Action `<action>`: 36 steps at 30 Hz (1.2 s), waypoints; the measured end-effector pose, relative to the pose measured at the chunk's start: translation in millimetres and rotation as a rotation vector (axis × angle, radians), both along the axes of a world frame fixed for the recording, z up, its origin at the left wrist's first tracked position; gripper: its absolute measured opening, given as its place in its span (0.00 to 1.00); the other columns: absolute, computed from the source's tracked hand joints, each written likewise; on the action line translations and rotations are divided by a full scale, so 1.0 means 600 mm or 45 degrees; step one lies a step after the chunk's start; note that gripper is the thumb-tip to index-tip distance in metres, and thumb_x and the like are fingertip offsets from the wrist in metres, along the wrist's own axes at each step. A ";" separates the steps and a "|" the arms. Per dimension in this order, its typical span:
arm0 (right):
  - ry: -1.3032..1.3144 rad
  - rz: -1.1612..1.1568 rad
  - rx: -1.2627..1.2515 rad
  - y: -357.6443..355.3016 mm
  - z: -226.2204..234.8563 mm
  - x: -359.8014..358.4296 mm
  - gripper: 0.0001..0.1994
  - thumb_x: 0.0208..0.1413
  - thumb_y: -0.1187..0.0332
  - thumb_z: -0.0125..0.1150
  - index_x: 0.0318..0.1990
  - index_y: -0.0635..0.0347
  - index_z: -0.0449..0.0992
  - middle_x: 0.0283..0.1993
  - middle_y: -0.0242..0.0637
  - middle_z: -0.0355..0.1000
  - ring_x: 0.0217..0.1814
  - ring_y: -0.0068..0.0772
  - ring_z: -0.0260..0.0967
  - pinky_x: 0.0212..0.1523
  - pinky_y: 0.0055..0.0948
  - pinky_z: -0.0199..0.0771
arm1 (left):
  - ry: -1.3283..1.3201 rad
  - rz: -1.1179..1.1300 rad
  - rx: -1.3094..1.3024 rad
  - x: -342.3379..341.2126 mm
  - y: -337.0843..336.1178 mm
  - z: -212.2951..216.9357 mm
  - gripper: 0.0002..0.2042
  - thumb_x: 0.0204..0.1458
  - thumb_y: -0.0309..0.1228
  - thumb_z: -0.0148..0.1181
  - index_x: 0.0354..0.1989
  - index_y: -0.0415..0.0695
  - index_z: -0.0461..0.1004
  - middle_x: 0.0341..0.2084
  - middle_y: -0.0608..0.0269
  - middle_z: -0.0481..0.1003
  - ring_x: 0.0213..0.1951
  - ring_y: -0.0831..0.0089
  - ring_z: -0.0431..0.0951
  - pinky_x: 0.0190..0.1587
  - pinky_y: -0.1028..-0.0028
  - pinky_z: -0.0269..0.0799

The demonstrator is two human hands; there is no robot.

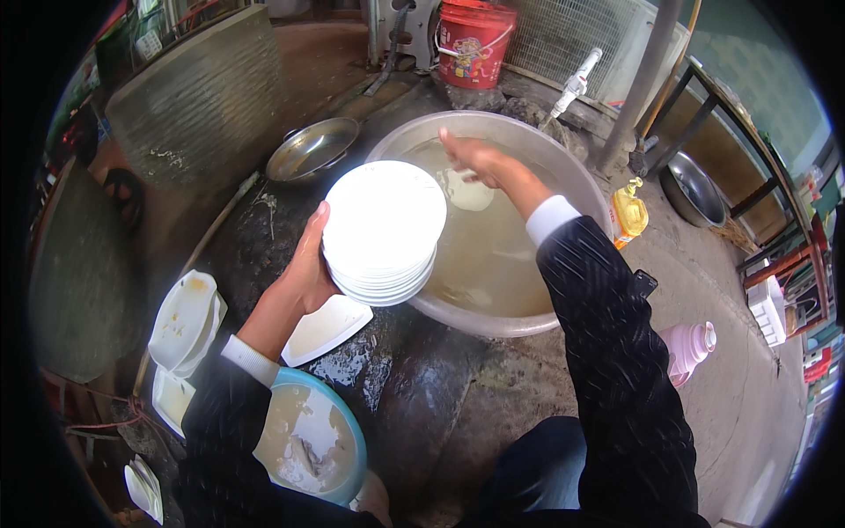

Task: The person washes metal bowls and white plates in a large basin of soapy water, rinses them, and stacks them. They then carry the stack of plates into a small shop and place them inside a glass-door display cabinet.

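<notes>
My left hand grips a stack of white plates by its left side, the thumb along the rim. The stack is tilted so the top plate faces up at me, and it overlaps the near-left rim of a large grey basin of cloudy water. Over the far part of that basin is my right hand, with fingers stretched out and nothing in them. Just under it a pale round shape shows at the water; I cannot tell whether it is a plate or foam.
A blue basin of murky water stands near left, beside a white dish and stacked dirty dishes. A metal pan, red bucket, white tap, yellow bottle, pink container and steel bowl surround the large basin.
</notes>
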State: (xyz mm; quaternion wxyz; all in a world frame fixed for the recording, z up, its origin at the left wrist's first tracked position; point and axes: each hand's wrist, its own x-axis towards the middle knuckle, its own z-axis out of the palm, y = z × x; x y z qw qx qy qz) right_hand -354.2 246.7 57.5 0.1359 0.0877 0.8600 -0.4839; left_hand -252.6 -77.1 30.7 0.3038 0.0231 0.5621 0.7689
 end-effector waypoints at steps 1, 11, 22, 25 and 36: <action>-0.070 -0.078 0.127 0.026 -0.036 -0.018 0.49 0.61 0.25 0.36 0.76 0.57 0.54 0.77 0.57 0.51 0.80 0.52 0.48 0.70 0.52 0.59 | -0.009 -0.001 -0.003 -0.001 0.000 0.001 0.48 0.58 0.74 0.33 0.77 0.51 0.44 0.74 0.50 0.54 0.72 0.46 0.59 0.66 0.35 0.57; -0.511 -0.192 0.532 0.118 -0.209 -0.093 0.47 0.61 0.27 0.37 0.76 0.55 0.53 0.74 0.57 0.58 0.69 0.56 0.66 0.66 0.51 0.64 | 0.038 -0.026 -0.015 -0.007 -0.004 -0.009 0.50 0.57 0.75 0.33 0.78 0.49 0.40 0.72 0.43 0.55 0.72 0.43 0.58 0.65 0.34 0.58; 0.020 -0.326 0.390 0.166 -0.318 -0.108 0.37 0.61 0.33 0.49 0.63 0.54 0.74 0.50 0.49 0.75 0.47 0.40 0.70 0.48 0.41 0.68 | 0.079 -0.033 -0.069 -0.003 -0.004 0.002 0.52 0.54 0.75 0.39 0.78 0.49 0.40 0.71 0.40 0.55 0.71 0.42 0.58 0.64 0.32 0.58; 0.118 -0.469 -0.123 0.170 -0.330 -0.115 0.30 0.61 0.39 0.55 0.54 0.57 0.79 0.42 0.46 0.76 0.39 0.38 0.70 0.39 0.41 0.69 | 0.086 0.017 -0.096 -0.001 -0.003 0.004 0.52 0.54 0.75 0.40 0.78 0.50 0.41 0.71 0.40 0.55 0.70 0.42 0.60 0.63 0.32 0.59; -0.118 -0.261 0.792 0.183 -0.284 -0.172 0.15 0.59 0.60 0.60 0.30 0.65 0.78 0.28 0.47 0.76 0.24 0.37 0.72 0.24 0.44 0.68 | 0.086 -0.032 -0.017 -0.003 -0.004 0.002 0.48 0.57 0.73 0.39 0.78 0.51 0.42 0.71 0.43 0.57 0.70 0.43 0.60 0.63 0.33 0.61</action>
